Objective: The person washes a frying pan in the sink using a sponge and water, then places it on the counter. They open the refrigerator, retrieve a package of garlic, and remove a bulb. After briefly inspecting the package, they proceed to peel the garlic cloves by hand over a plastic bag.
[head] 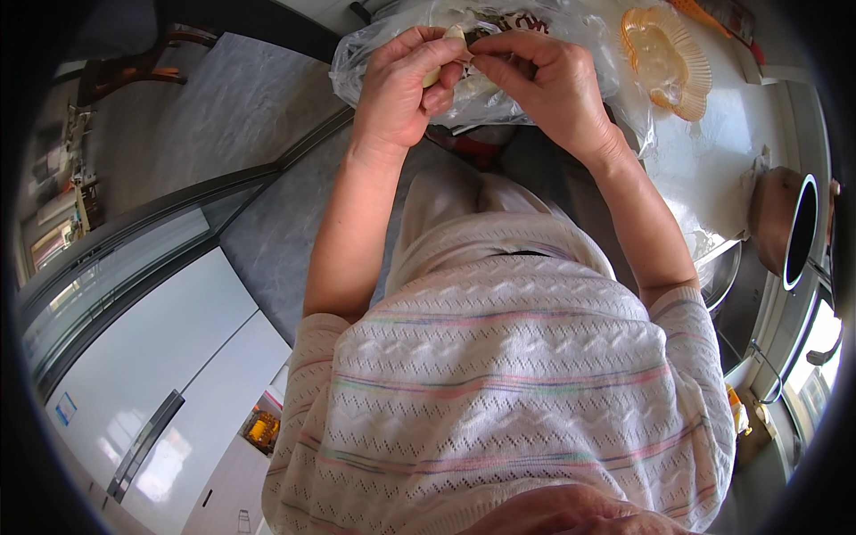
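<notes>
My left hand [401,87] holds a pale piece that looks like a garlic clove [455,32] between thumb and curled fingers. Part of it shows above the thumb, and part below. From the right, the thumb and index finger of my right hand [552,90] pinch a thin edge at the clove's side, apparently its skin; the fingertips of both hands nearly meet. Under and behind the hands lies an open clear plastic bag [348,75] with dark, leafy-looking scraps [495,23] inside. My hands hide much of the bag's contents.
A scalloped amber dish [695,73] stands on the white counter [725,150] at right. Farther along is a copper-coloured pot [769,210] near a window. To the left are a white refrigerator [154,321], a glass sliding door [134,261] and a wooden chair [127,67].
</notes>
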The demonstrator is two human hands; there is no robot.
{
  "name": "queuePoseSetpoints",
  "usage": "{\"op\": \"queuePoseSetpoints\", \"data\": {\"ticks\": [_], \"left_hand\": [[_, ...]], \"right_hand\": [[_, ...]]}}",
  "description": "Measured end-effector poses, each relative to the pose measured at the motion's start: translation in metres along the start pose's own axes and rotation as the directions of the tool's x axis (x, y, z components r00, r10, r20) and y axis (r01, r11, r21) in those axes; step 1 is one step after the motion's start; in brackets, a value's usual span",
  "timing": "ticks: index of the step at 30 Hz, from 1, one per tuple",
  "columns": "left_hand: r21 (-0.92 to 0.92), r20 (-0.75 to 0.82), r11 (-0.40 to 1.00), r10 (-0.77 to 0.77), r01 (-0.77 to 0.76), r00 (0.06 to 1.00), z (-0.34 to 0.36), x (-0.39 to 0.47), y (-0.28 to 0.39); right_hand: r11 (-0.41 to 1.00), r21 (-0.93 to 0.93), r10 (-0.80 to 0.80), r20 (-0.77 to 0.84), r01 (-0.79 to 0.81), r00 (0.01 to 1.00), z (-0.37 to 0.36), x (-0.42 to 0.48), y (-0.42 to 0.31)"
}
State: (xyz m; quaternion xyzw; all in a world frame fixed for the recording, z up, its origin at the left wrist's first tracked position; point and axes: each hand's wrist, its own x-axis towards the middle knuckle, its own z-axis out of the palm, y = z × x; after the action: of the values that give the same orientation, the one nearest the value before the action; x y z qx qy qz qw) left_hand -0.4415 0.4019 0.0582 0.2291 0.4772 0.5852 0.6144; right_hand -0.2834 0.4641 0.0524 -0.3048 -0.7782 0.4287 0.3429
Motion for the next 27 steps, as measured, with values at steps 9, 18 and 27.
{"op": "queuePoseSetpoints", "data": {"ticks": [9, 18, 27], "left_hand": [[0.090, -0.011, 0.995, -0.052, 0.053, 0.999, 0.006, 0.005, 0.003], [0.079, 0.137, 0.981, -0.189, 0.179, 0.972, -0.010, 0.011, 0.016], [0.059, 0.186, 0.964, -0.265, 0.259, 0.946, -0.018, 0.013, 0.021]], "right_hand": [[0.929, -0.303, -0.230, -0.026, 0.211, 0.973, 0.000, 0.000, -0.007], [0.967, -0.200, -0.176, -0.070, 0.159, 0.982, 0.005, -0.002, -0.014], [0.990, -0.119, -0.082, -0.094, 0.070, 0.992, 0.010, -0.004, -0.018]]}}
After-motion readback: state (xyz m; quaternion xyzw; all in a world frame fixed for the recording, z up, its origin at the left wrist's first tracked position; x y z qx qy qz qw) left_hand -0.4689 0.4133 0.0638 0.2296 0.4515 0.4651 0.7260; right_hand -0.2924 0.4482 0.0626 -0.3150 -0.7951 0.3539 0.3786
